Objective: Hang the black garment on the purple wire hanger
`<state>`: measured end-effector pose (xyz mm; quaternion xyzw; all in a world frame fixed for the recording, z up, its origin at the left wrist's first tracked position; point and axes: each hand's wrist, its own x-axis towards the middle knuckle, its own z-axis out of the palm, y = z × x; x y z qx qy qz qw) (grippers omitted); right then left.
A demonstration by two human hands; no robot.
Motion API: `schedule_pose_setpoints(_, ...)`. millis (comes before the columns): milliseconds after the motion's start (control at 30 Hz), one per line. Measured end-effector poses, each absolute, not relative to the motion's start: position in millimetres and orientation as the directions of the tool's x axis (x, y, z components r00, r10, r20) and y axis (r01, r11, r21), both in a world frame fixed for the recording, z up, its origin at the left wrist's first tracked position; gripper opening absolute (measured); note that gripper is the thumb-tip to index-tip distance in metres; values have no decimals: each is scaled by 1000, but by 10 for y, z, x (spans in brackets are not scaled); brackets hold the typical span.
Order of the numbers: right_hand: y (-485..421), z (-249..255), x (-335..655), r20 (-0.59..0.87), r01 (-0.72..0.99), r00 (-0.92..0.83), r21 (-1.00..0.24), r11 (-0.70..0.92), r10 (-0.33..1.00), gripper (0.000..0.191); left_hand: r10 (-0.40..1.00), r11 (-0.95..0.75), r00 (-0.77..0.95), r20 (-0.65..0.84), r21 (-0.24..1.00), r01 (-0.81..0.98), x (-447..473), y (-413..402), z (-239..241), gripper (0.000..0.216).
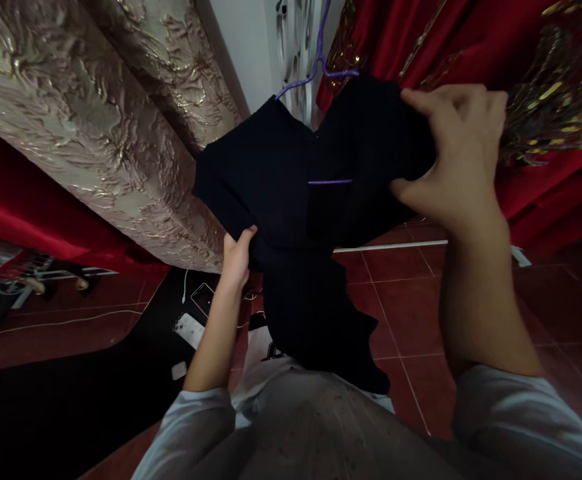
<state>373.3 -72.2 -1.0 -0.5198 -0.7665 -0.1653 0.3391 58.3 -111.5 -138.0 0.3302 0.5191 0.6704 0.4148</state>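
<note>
A dark garment with a V-shaped neckline hangs on a purple hanger. Part of the hanger's lower bar shows through the cloth at the front. My left hand is closed on the garment's lower left edge, thumb on top. At the garment's right side, my right hand has thumb and forefinger spread wide, their tips touching the sleeve's upper and lower edges. The lower part of the garment drapes down in front of my body. What the hanger's hook rests on is out of view.
A crinkled gold-beige cloth hangs left, and red fabric with gold sequins hangs right. Phones and a white cable lie on a black surface at lower left. A white rack bar runs low above red floor tiles.
</note>
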Motion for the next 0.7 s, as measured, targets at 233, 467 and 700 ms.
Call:
schedule_pose_setpoints(233,-746,-1018,2857,616,581,230,-708,401,753,28,855,11,-488,-174,948,-319,1020,-1435,-1555,47)
schedule_pose_setpoints(467,-901,-1638,2475,125,132,161,-986,104,979,20,868,16,-478,-134,970,-243,1065,-1549,-1616,46)
schedule_pose_setpoints(700,-1235,-1592,2569,-67,134,-77,-989,-56,995,31,857,-65,-510,-70,968,-242,1032,-1524,-1651,44)
